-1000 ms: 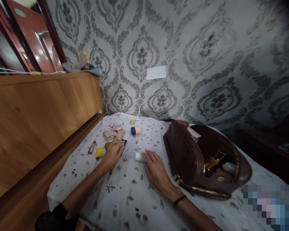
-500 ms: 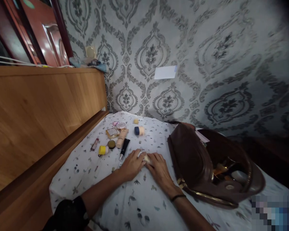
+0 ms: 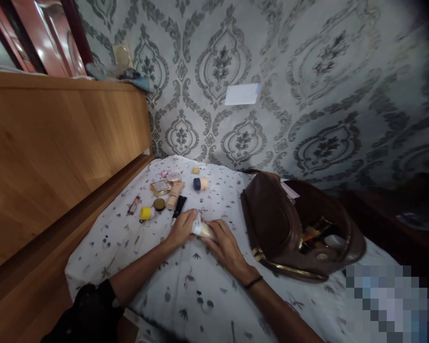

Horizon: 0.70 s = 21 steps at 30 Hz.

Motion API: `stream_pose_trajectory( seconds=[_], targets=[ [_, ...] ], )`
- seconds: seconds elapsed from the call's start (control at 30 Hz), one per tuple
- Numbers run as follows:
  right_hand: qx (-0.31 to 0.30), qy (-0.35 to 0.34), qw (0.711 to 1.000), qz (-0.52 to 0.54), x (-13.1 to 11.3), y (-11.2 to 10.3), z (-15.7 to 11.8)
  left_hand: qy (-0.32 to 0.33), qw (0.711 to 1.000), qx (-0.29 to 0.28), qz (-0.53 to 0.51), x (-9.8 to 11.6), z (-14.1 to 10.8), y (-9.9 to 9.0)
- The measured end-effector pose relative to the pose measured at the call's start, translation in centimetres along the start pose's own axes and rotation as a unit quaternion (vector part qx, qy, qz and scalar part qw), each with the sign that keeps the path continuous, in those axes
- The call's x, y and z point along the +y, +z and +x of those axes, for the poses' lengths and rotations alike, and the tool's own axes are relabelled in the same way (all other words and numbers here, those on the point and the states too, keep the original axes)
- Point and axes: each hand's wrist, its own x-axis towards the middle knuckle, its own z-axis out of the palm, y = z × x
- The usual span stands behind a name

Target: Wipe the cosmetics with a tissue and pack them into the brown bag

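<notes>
Over the bedsheet, my right hand [image 3: 227,245] is wrapped round a pale yellowish bottle or tube [image 3: 208,231], partly hidden by the fingers. My left hand [image 3: 181,228] is closed at its other end, on a white piece [image 3: 197,225] that looks like a tissue or wipe, pressed against the container. Just beyond my left hand lies a black tube [image 3: 179,206], with a beige tube [image 3: 175,196] behind it. A jar with a dark blue lid [image 3: 200,184] lies farther back. Left of the tubes are a round olive-lidded pot [image 3: 159,205] and a yellow-capped container [image 3: 146,213].
An open brown handbag [image 3: 271,224] with items inside stands on the right. A square compact [image 3: 160,186] and a lip-gloss-like tube [image 3: 134,205] lie on the patterned sheet [image 3: 196,305]. A wooden bed board [image 3: 67,128] borders the left; a patterned wall [image 3: 218,62] is behind.
The view has shifted, so everything sits a little higher and to the left. My hands have turned the pale container, and more of it and the white piece now shows.
</notes>
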Motion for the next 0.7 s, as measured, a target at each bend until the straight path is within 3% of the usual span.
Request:
stream_pose_trajectory(
  seconds=[0.1,0.2,0.5,0.7],
  targets=[
    [0.000,0.040,0.999,0.026,-1.0,0.0,0.0,-0.032,0.997,0.037,-0.057,-0.4,0.1,0.3],
    [0.016,0.074,0.996,0.050,-1.7,0.1,0.0,-0.007,0.998,0.047,-0.049,-0.1,0.0,0.5],
    [0.058,0.129,0.979,0.144,-2.4,0.2,-0.7,0.144,0.985,0.040,0.081,1.6,-1.3,0.2],
    [0.098,0.119,0.981,0.115,-1.9,0.6,-1.1,0.214,0.963,0.013,0.165,1.3,-1.4,-0.1]
  ],
)
